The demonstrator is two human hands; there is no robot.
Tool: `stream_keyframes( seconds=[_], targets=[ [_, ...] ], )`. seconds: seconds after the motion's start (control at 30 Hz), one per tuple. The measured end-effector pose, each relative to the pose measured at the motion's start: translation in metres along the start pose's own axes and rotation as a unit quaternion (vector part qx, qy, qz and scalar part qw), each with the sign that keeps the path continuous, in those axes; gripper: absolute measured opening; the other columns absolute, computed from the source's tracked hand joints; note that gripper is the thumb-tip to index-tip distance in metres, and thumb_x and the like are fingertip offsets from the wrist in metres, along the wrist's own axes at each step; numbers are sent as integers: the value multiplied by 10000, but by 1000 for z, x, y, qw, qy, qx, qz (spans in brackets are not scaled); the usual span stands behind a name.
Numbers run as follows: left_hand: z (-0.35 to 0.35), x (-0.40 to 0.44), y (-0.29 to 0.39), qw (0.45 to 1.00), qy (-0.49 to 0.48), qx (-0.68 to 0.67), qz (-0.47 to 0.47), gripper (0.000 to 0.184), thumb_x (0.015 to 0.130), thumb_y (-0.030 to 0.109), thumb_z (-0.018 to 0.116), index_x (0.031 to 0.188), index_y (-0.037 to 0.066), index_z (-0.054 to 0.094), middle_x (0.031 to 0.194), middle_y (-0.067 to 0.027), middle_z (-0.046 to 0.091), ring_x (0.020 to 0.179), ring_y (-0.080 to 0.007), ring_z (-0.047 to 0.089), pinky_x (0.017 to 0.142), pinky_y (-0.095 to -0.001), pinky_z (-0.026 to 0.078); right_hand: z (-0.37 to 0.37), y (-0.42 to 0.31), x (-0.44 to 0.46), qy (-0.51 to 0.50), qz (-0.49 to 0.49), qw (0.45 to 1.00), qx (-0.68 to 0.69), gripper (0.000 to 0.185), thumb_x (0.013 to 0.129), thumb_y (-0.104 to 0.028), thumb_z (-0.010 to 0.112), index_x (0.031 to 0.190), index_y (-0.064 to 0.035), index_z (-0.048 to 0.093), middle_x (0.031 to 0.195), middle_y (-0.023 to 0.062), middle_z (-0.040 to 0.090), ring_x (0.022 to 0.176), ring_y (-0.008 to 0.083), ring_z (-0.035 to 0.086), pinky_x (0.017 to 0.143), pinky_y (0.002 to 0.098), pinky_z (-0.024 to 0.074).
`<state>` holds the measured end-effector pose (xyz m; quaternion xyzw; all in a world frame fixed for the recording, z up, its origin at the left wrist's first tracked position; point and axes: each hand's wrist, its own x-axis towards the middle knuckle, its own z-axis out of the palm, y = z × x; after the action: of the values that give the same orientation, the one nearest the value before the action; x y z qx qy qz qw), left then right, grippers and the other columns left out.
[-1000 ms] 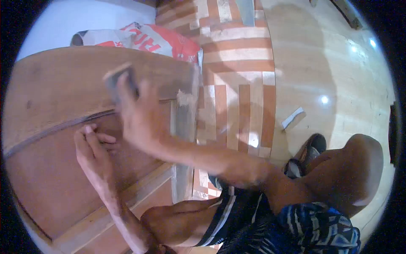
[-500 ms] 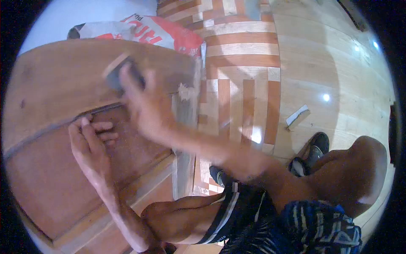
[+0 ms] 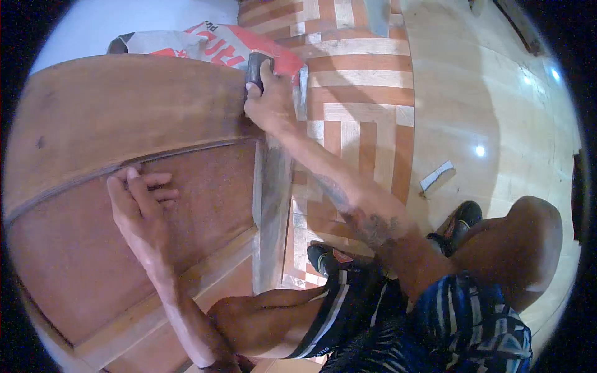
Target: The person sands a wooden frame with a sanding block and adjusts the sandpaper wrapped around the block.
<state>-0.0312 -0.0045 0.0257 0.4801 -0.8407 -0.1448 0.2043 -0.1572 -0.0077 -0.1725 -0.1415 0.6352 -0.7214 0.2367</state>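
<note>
My right hand is closed around a dark sanding block, at the right end of the curved top rail of a wooden panel. The block's underside is hidden. My left hand is by the lower edge of that rail, over the reddish-brown inset. Its fingers are loosely bent and apart, with nothing between them.
A red and white printed sack lies behind the top rail. Striped tiles cover the floor to the right, where a small white-edged scrap lies. My feet and bent knees are at the lower right.
My right hand has carried the sanding block right along the top rail to its end. My left hand has stayed in nearly the same place.
</note>
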Motion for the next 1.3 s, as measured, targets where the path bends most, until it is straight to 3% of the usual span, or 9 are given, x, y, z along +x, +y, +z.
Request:
stream_keyframes(
  seconds=[0.1, 0.23, 0.43, 0.57, 0.67, 0.73, 0.97, 1.13, 1.3],
  targets=[
    [1, 0, 6, 1000, 4, 3, -18, 229, 1094, 229, 432, 1062, 13, 500, 850, -142, 701, 632, -158, 658, 557, -272, 512, 12, -36, -44, 31, -87, 982, -166, 687, 894, -21, 595, 1520, 41, 320, 1240, 347, 497, 1012, 463, 595, 799, 505, 490],
    [5, 0, 12, 999, 9, -8, -33, 235, 1095, 232, 433, 1039, 11, 489, 856, -144, 704, 620, -161, 653, 559, -273, 515, 14, -50, -79, 50, -218, 969, -107, 691, 907, -19, 573, 1525, 77, 280, 1227, 334, 500, 926, 426, 617, 746, 484, 500],
    [6, 0, 11, 999, 6, 18, -32, 250, 1099, 251, 438, 1069, 7, 486, 891, -146, 709, 636, -152, 644, 579, -276, 517, 12, -28, -31, -8, 8, 990, -141, 789, 928, -136, 651, 1594, -55, 237, 1212, 313, 510, 954, 421, 610, 877, 462, 517],
    [9, -2, 7, 1000, 13, -5, -23, 230, 1098, 229, 428, 1081, 6, 481, 887, -149, 710, 634, -155, 647, 583, -287, 518, 17, -52, -86, 38, -239, 964, -109, 719, 930, -136, 620, 1539, 45, 282, 1225, 363, 485, 1071, 486, 549, 895, 535, 469],
    [9, -1, 3, 1000, 9, -1, -7, 224, 1098, 223, 424, 1083, 7, 480, 887, -147, 710, 634, -153, 646, 579, -290, 518, 6, -14, -13, -13, -6, 1000, -2, 686, 905, -91, 629, 1509, 43, 333, 1235, 373, 471, 1086, 526, 515, 877, 587, 443],
    [10, 1, 0, 1000, 15, 4, -1, 224, 1098, 227, 427, 1084, 9, 480, 892, -147, 711, 636, -150, 644, 572, -294, 518, 1, -15, 4, 23, -3, 999, -34, 681, 902, -68, 627, 1510, 40, 340, 1243, 371, 468, 1107, 551, 493, 880, 609, 435],
    [13, -3, 7, 999, 22, -20, -13, 219, 1092, 240, 450, 1094, 27, 499, 776, -99, 651, 598, -149, 608, 543, -283, 484, 20, -47, -68, 58, -272, 949, -147, 709, 900, -64, 633, 1531, 2, 316, 1275, 381, 449, 1147, 547, 486, 895, 584, 444],
    [5, -1, -4, 999, 17, 41, 20, 201, 1086, 218, 464, 1054, 24, 509, 642, -35, 548, 529, -117, 532, 503, -276, 439, -6, -45, 14, -38, 49, 996, -58, 660, 932, -96, 615, 1514, 20, 325, 1256, 377, 460, 1186, 486, 494, 917, 532, 474],
    [4, 3, -10, 990, 30, 91, 108, 209, 1085, 218, 465, 1029, 24, 521, 661, -49, 553, 511, -122, 494, 500, -290, 420, 16, -70, -73, 39, -273, 954, -120, 647, 895, -45, 618, 1492, -15, 371, 1275, 347, 440, 1146, 514, 504, 924, 574, 444]
  ],
)
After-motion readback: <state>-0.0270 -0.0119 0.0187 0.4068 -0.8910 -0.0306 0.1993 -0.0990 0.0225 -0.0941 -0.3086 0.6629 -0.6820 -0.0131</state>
